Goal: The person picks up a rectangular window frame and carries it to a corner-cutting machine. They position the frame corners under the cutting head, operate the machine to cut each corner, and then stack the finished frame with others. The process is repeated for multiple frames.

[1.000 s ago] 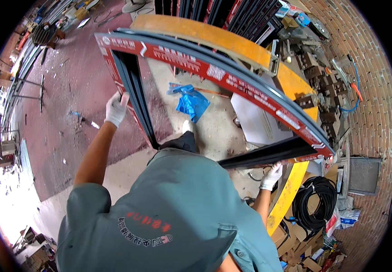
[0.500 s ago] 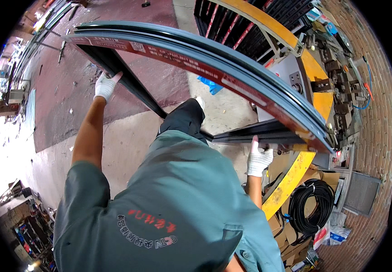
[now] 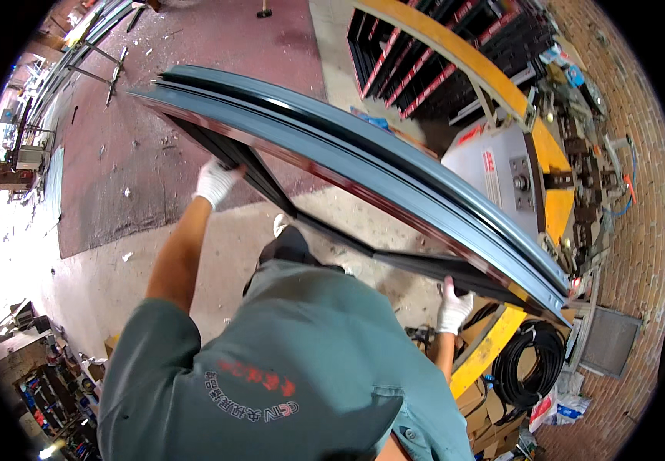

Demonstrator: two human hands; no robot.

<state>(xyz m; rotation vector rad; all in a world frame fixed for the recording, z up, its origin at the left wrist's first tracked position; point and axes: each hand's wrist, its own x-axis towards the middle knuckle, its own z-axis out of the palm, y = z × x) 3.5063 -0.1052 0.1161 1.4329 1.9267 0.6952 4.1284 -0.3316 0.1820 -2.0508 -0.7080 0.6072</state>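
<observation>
A large rectangular window frame (image 3: 363,146) of dark grey metal profile, with red film along one face, is held up in front of my body. Its upper rail runs from the far left down to the near right. My left hand (image 3: 218,183), in a white glove, is closed around the left side bar. The white-gloved right hand (image 3: 453,307) grips the right side bar close to a yellow beam (image 3: 494,346); some of its fingers are hidden behind the bar. Through the frame's opening the floor and the lower rail show.
To the right stands a grey and yellow machine (image 3: 494,173) with a control panel. Several black frames (image 3: 394,58) with red strips are stacked behind it. A coil of black cable (image 3: 504,369) lies on cardboard at the lower right. Long metal profiles (image 3: 90,50) rest at the far left.
The frame has swung nearer to me and to the right, and its upper edge has tipped to show more of the grooved outer side. Both hands have moved with it, still gripping.
</observation>
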